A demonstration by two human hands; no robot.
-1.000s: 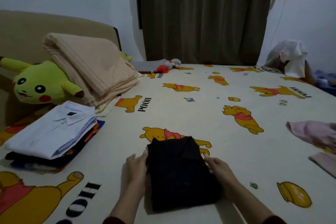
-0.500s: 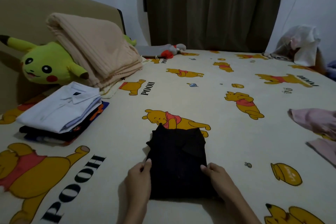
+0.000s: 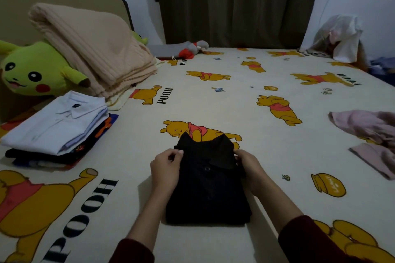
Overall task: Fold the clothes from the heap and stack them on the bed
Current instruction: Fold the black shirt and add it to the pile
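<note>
- A folded black shirt (image 3: 208, 183) lies on the near middle of the bed (image 3: 245, 113), collar end pointing to the far side, over a printed bear on the sheet.
- The left hand (image 3: 165, 170) sits at the shirt's left shoulder; its fingers (image 3: 178, 152) are curled and pinch the cloth at the far-left corner.
- The right hand (image 3: 249, 166) is at the right side of the collar, fingers bent around the shirt's edge and gripping it.
- A stack of folded clothes (image 3: 57, 132), white shirt on top, rests near the left edge of the bed, well apart from the black shirt.
- Farther left, a yellow plush toy (image 3: 36, 70) leans beside a folded beige blanket (image 3: 94, 49).
- Pink clothes (image 3: 369, 134) lie unfolded at the right edge.
- A dark curtain (image 3: 235, 2) hangs behind the far end.
</note>
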